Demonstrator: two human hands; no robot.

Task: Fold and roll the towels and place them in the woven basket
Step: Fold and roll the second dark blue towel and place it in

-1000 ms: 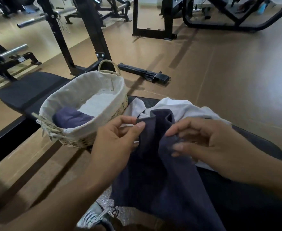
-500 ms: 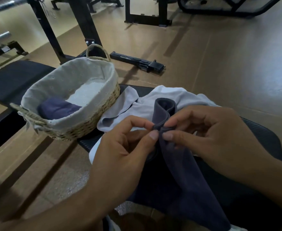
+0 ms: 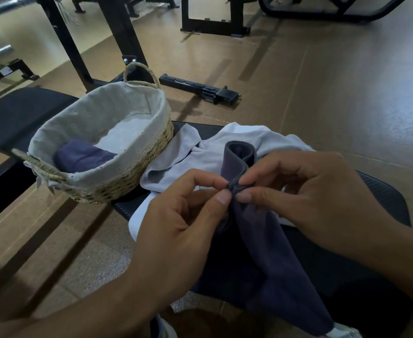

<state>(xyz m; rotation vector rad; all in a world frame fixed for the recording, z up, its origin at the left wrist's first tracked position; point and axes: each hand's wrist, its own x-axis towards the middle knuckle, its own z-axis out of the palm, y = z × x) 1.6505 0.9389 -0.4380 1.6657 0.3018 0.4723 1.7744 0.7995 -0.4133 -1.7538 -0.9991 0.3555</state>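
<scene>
One rolled navy towel (image 3: 83, 158) already in the woven basket (image 3: 127, 184); a pale grey towel (image 3: 215, 152) right of the basket, unfolded. Navy towel (image 3: 261, 240) gathered near its top between left hand (image 3: 176, 230) and right hand (image 3: 305, 198), pinched by thumb and forefinger tips, rest draping down.

The woven basket (image 3: 132, 184) stands on the counter (image 3: 391, 203), at its left end. In the basket, toward its near left side, lies a rolled towel (image 3: 83, 157). Just right of the basket, touching its wall, a loose towel (image 3: 215, 152) is spread on the counter. Right of the basket and in front of that loose towel, another towel (image 3: 259, 240) hangs over the counter's near edge. Behind the basket, on the floor, lies a metal bar (image 3: 200, 90), with a rack upright (image 3: 125, 30) behind the basket's far handle.
</scene>
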